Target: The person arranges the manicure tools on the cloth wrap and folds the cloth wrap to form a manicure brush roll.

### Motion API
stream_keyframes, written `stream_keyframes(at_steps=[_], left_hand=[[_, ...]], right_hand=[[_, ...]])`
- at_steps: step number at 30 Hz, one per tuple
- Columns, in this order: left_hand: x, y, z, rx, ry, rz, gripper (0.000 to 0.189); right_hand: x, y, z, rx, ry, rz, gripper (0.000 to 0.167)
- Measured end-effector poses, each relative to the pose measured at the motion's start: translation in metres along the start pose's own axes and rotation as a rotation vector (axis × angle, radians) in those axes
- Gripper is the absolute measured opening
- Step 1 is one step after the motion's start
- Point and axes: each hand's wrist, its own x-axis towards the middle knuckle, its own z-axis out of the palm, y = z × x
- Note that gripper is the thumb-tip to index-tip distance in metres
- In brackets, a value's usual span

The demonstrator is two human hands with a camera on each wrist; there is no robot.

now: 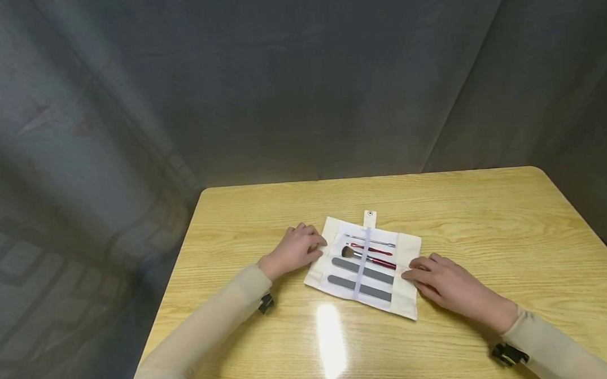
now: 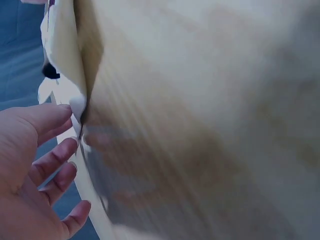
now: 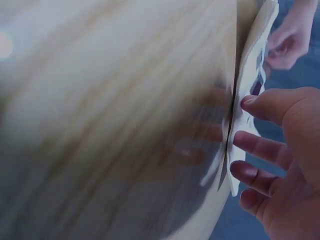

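Nearest the viewer, both forearms in beige sleeves reach in over the wooden table (image 1: 488, 215), each with a black clip at the wrist.

The right hand (image 1: 447, 285) lies at the right edge of the cream fabric tool roll (image 1: 365, 266), its fingers extended and loose, the tips touching the cloth flap. The right wrist view shows the thumb and fingertips (image 3: 260, 105) meeting the cloth edge without a closed grip, though that view is blurred and a light pinch cannot be ruled out.

The left hand (image 1: 296, 249) rests at the roll's left edge. Its fingers (image 2: 55, 160) are relaxed and slightly bent, touching the border where the fabric lifts a little off the table.

The roll lies opened flat near the table's middle, between the two hands. Under a pale elastic band sit two grey nail files (image 1: 360, 278), a red-handled brush (image 1: 367, 257) and a thin metal tool (image 1: 369, 241). A snap tab (image 1: 369, 216) projects from the far edge.

Assessment: the roll appears to be steadied or spread flat, with all tools seated. Any further handling calls for a firm hold on the side flaps, keeping the cloth level so the tools stay under the band.

Beyond the table hangs a grey cloth backdrop (image 1: 298, 71).
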Motion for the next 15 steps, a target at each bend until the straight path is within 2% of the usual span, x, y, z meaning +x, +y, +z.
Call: stream_keyframes(at_steps=[15], left_hand=[[-0.030,0.016,0.015,0.003,0.108,0.004,0.024]], right_hand=[[0.008,0.029,0.001,0.071,0.014,-0.012,0.041]])
